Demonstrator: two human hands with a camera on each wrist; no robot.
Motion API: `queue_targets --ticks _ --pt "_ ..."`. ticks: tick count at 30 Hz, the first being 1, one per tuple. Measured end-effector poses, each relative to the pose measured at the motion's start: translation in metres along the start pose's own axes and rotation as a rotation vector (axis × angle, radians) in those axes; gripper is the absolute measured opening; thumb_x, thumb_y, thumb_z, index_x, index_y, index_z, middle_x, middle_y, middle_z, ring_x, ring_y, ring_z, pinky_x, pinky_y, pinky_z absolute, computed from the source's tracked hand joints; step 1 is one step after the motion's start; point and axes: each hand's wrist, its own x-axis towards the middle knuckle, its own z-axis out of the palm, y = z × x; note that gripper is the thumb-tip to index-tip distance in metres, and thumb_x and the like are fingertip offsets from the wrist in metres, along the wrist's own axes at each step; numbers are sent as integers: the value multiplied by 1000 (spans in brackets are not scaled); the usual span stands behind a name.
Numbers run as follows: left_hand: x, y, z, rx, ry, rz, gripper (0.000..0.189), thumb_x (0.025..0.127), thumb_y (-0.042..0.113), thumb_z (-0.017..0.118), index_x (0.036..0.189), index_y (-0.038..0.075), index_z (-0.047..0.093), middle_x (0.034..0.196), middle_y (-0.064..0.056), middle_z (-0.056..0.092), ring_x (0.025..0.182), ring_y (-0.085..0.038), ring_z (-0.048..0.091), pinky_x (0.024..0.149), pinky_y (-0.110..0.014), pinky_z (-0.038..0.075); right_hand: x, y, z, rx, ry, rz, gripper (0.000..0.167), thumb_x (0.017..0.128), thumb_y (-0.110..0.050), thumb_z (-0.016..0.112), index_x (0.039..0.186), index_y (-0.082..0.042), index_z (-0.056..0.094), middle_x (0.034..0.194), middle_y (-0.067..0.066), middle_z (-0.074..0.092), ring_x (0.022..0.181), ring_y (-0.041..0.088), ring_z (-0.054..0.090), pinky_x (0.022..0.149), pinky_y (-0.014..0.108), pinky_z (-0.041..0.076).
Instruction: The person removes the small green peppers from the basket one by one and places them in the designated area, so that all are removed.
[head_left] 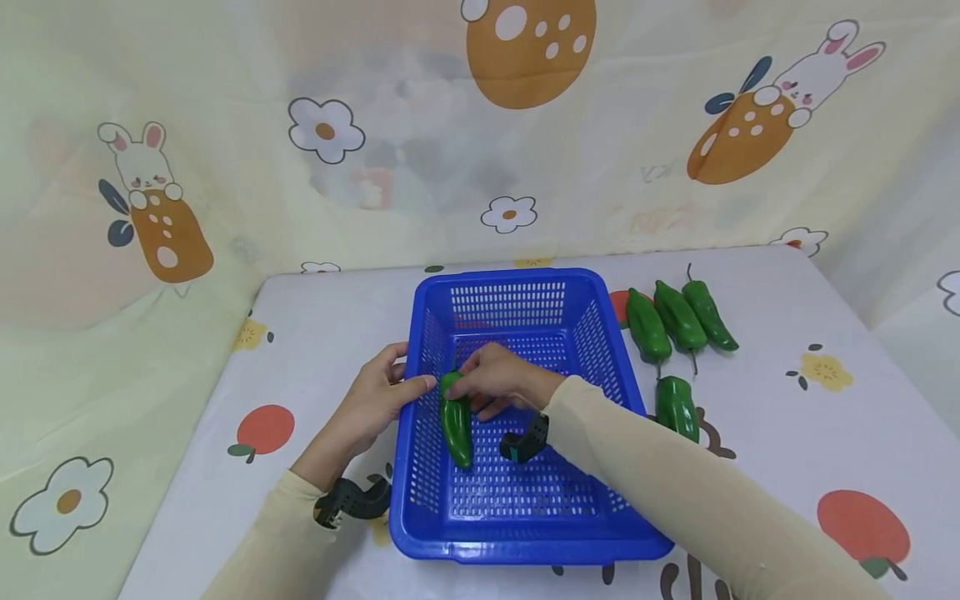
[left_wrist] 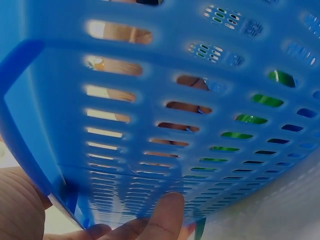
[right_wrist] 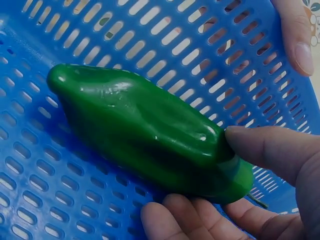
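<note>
Inside the blue plastic basket, a green pepper lies lengthwise along the left wall. My right hand holds it near the stem end, and the right wrist view shows the thumb on one side of the pepper with the fingers on the other. My left hand grips the basket's left side, thumb over the rim. In the left wrist view, fingers of the left hand press against the slotted outer wall, with green showing through the slots.
Right of the basket, three green peppers lie in a row on the patterned tablecloth. Nearer, another green pepper sits beside the basket's right rim, partly behind the right sleeve. A printed curtain hangs behind the table.
</note>
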Motion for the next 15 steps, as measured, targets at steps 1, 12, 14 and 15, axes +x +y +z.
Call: queue_targets --ticks 1,12,14,15 --pt "0 0 0 1 1 1 60 102 15 66 154 3 38 132 -30 65 101 -40 76 78 -47 66 0 0 0 -3 0 -4 37 88 -14 81 117 2 63 93 14 72 76 23 71 71 40 67" --pt "1 -3 0 3 2 13 61 102 15 66 154 3 38 134 -29 64 101 -41 75 78 -47 66 0 -1 4 1 -38 -53 30 89 -13 79 113 1 66 95 14 74 77 22 74 74 43 67" --pt "1 -3 0 3 3 16 62 101 15 67 154 3 38 134 -29 64 101 -41 75 78 -47 65 1 0 4 -2 -38 -61 32 89 -13 79 114 1 65 96 14 74 79 23 74 73 43 67" --pt "1 -2 0 3 2 18 62 101 15 67 154 3 38 134 -29 64 102 -41 75 78 -47 65 1 0 4 -3 -38 -64 32 89 -13 79 114 1 65 96 14 74 79 24 75 73 43 67"
